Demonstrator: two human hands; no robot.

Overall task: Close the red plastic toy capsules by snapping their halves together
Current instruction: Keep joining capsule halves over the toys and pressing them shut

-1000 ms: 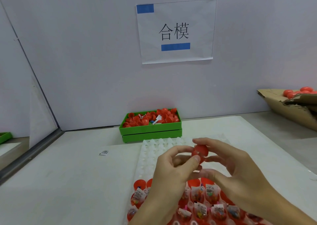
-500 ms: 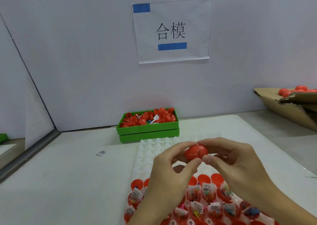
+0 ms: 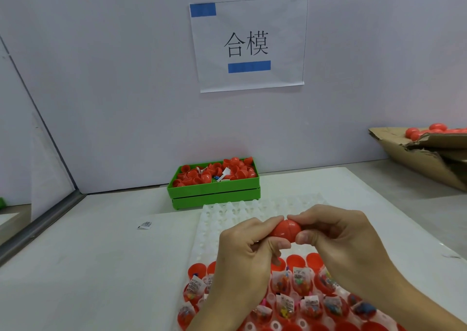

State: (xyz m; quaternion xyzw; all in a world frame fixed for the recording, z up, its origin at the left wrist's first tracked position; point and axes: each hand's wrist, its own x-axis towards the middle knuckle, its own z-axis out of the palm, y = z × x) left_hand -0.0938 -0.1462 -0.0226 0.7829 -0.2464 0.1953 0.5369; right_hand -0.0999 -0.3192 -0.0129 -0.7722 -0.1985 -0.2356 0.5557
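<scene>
Pinching from both ends, the red capsule [image 3: 286, 230] is clamped between left hand [image 3: 249, 248] and right hand [image 3: 338, 237]; light, stiff, slippery plastic is judged.

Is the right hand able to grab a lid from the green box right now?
Probably not yet. The right hand and left hand are both pinching the capsule. The path over the white tray to the green box looks clear, though.
</scene>
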